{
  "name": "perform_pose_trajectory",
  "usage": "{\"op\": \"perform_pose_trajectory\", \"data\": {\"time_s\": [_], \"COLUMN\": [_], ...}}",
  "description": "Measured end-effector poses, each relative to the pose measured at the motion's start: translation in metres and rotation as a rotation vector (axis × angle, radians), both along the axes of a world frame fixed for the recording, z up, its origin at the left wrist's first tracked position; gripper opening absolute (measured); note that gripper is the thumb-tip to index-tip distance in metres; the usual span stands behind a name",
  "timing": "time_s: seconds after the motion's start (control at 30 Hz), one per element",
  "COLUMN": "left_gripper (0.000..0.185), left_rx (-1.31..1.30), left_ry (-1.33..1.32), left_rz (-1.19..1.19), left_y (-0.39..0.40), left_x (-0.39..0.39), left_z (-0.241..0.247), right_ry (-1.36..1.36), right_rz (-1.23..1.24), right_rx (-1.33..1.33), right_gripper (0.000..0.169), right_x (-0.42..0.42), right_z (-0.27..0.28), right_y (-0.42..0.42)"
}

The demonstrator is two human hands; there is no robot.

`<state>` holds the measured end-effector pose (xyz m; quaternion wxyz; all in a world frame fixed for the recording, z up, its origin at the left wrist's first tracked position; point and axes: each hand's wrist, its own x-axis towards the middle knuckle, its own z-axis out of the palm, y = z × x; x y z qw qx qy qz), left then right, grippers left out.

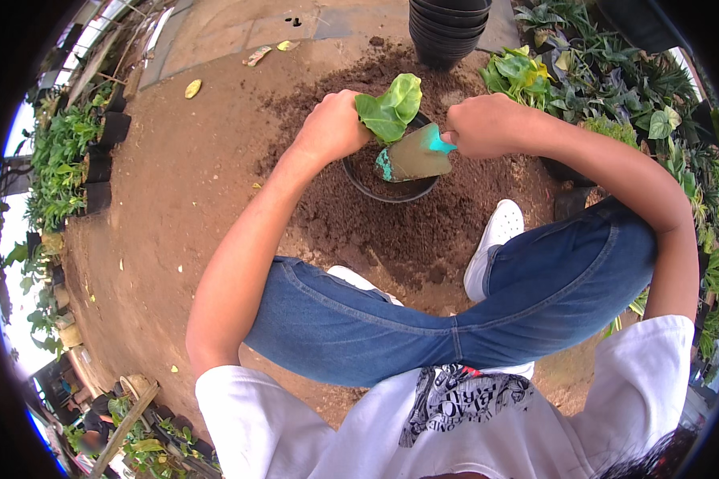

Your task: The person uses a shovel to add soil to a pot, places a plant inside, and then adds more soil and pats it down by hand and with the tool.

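Note:
My left hand is closed at the base of a leafy green plant, whose leaves lean right over a round black plant pot. Its stem is hidden by my fingers. My right hand grips the turquoise neck of a hand trowel. The trowel's blade is smeared with soil, with turquoise paint at its tip, and lies over the pot's opening, pointing down to the left. Dark soil shows inside the pot beneath the blade. More loose soil surrounds the pot on the ground.
Stacked black pots stand beyond the soil. Potted plants line the right side, with a bright green-yellow plant nearest. More potted plants edge the left. My white shoes flank the soil's near side. A person is at the lower left.

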<state>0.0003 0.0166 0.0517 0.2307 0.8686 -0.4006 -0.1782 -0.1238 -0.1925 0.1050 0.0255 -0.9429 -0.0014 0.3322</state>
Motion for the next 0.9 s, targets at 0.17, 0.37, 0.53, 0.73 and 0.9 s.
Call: {"op": "perform_pose_trajectory", "data": {"time_s": [0.17,0.37,0.53,0.73,0.9], "left_gripper": [0.02,0.02,0.021,0.023,0.023], "left_rx": [-0.016,0.016,-0.045,0.02,-0.004], "left_ry": [0.032,0.035,0.047,0.056,0.056], "left_rz": [-0.001,0.023,-0.004,0.015,0.012], "left_y": [-0.004,0.0,0.002,-0.002,-0.007], "left_x": [-0.002,-0.004,0.002,-0.002,0.0], "left_z": [0.006,0.006,-0.002,0.003,0.001], "right_ry": [0.054,-0.063,0.2,0.233,0.089], "right_rz": [0.004,0.162,0.029,-0.145,0.046], "right_rx": [0.108,-0.001,0.102,0.307,0.202], "right_gripper": [0.034,0.037,0.044,0.049,0.043], "right_x": [-0.018,-0.016,-0.006,-0.018,-0.035], "right_z": [-0.026,-0.042,-0.019,0.001,-0.057], "right_y": [-0.007,-0.009,-0.011,0.011,0.011]}}
